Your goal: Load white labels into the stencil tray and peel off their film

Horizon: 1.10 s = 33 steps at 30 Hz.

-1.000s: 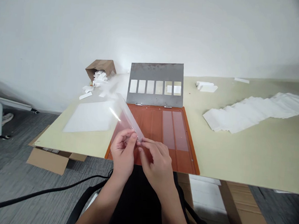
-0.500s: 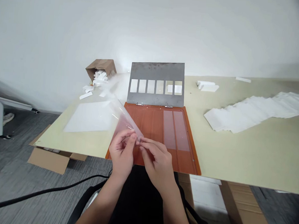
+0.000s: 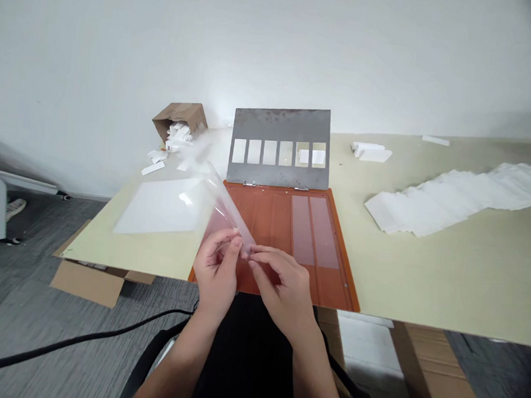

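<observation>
Both hands meet over the orange-brown board [image 3: 264,223] at the table's front edge. My left hand [image 3: 217,268] is closed, pinching a clear plastic film [image 3: 231,209] by its lower end. Fingers and thumb of my right hand [image 3: 282,285] close on the same end, close beside the left fingertips. The film slants up and left over the board's left part. Two clear strips [image 3: 303,229] lie in the board's right slots. A grey metal plate [image 3: 280,124] with a row of rectangular windows is hinged to the board's back edge and stands raised.
Left of the board lies a white sheet [image 3: 156,206]. Behind it an open cardboard box [image 3: 192,115] spills white scraps. To the right, white sheets [image 3: 457,194] fan out, with small white pieces [image 3: 371,152] nearer the plate. An open carton [image 3: 87,283] sits below the table's left edge.
The film's far end has swung slightly right and its surface has shifted. Both hands keep their pinch in nearly the same place.
</observation>
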Tool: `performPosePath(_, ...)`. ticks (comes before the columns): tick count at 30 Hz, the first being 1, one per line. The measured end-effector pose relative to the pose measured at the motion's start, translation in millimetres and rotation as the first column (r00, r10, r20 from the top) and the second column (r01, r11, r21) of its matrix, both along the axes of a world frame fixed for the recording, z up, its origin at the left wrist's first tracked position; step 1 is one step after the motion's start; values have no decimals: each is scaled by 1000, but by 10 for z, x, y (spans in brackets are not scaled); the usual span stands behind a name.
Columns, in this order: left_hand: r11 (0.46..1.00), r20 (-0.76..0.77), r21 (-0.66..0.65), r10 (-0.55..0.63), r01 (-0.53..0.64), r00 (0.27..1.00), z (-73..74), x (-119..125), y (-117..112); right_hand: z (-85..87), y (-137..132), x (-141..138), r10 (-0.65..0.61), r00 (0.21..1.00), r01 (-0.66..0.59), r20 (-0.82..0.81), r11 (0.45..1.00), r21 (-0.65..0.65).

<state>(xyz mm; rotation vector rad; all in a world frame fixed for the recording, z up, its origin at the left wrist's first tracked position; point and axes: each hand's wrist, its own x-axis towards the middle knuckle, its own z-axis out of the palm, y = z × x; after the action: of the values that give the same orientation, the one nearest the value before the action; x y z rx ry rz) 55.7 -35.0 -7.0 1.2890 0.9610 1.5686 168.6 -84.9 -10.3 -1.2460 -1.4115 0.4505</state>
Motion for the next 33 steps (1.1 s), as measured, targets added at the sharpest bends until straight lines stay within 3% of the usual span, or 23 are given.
performPosePath(9, 998, -121, 28, 68, -65, 990, 25, 0, -8, 46, -22, -22, -71, 986, 67, 148, 997, 30)
performPosePath(19, 997, -161, 27, 81, -77, 984, 57, 9, -35, 32, -28, -12, -41, 993, 40, 107, 999, 11)
performPosePath(28, 976, -308, 174, 177, -127, 935, -3, -4, -54, 80, -55, -21, -38, 992, 45, 124, 998, -52)
performPosePath(33, 957, -410, 282, 181, -65, 894, -1, -70, -37, 120, -35, 0, 27, 997, -20, 68, 994, -109)
